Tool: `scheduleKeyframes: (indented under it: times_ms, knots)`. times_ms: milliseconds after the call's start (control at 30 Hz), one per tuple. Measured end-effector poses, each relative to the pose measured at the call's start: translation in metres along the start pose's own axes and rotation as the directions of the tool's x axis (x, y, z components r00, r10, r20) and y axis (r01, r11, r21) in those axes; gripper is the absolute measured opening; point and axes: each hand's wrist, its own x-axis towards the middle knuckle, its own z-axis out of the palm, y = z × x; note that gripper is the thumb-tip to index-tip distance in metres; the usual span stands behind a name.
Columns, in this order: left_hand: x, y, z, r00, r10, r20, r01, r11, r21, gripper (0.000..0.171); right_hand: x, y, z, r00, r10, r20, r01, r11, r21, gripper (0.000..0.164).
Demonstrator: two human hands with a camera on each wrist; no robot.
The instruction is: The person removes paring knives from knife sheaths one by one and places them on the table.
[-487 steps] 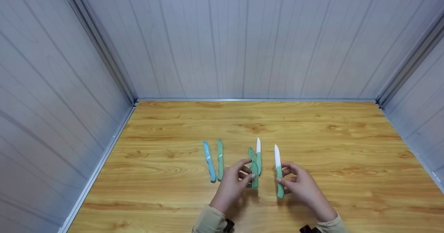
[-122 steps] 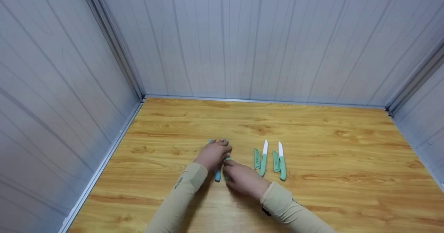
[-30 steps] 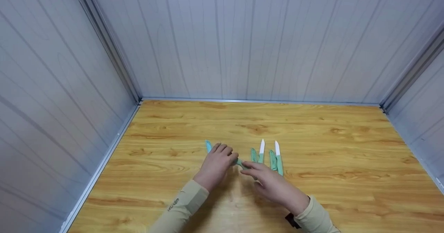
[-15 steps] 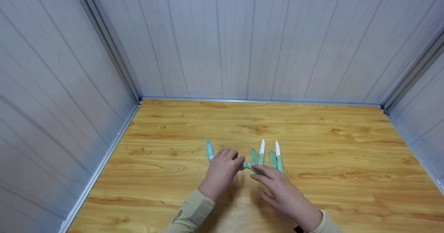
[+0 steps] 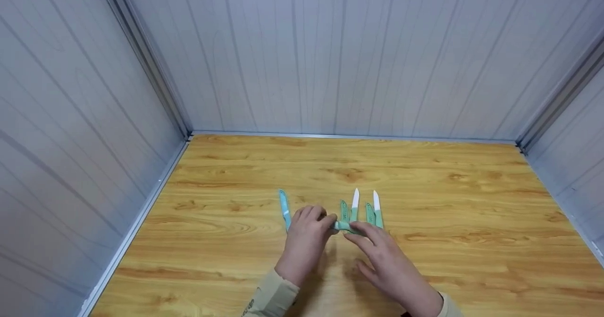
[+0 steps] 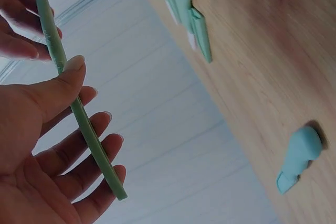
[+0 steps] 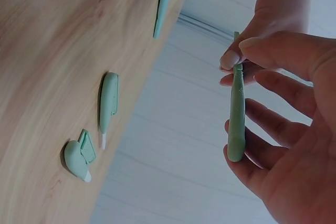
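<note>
A green knife in its green sheath [image 6: 97, 150] is up off the table, lying roughly crosswise in front of the person. My left hand [image 5: 306, 237] pinches it, the thumb pressing one face and the fingers behind, as the left wrist view shows. Its handle [image 7: 237, 124] reaches to my right hand [image 5: 389, 260], whose fingers touch it from behind. The right thumb looks apart from the handle in the head view. Left of the hands a sheathed blue knife [image 5: 284, 206] lies on the table, its lower end hidden.
Beyond the hands lie two green knives with bare white blades, one [image 5: 356, 199] left of the other [image 5: 376, 201]. A green sheath [image 5: 344, 211] and another sheath [image 5: 370, 213] lie beside them. Pale panel walls [image 5: 330, 71] enclose the wooden table [image 5: 212, 251].
Since about four seconds ago, the green knife has come up from beside the blue one. Both hands then shift slightly right with it, uncovering more of the blue knife. The bare-bladed knives stay put.
</note>
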Motion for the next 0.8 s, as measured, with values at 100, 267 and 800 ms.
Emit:
scheduleKeyframes:
  times_ms: [100, 267, 800]
  knots:
    - [-0.001, 0.005, -0.001, 1.000, -0.022, -0.022, 0.021, 1.000, -0.013, 0.021, -0.001, -0.002, -0.003, 1.000, 0.008, -0.023, -0.008, 1.000, 0.004, 0.059]
    - [-0.005, 0.013, -0.003, 0.997, -0.061, -0.045, 0.059, 0.997, -0.044, 0.022, 0.000, -0.004, -0.006, 0.999, 0.015, -0.043, -0.015, 1.000, 0.003, 0.056]
    - [-0.014, 0.036, 0.002, 0.990, -0.127, -0.068, 0.117, 0.984, -0.137, 0.020, -0.003, -0.009, -0.009, 0.987, 0.087, -0.138, -0.092, 0.995, -0.026, 0.045]
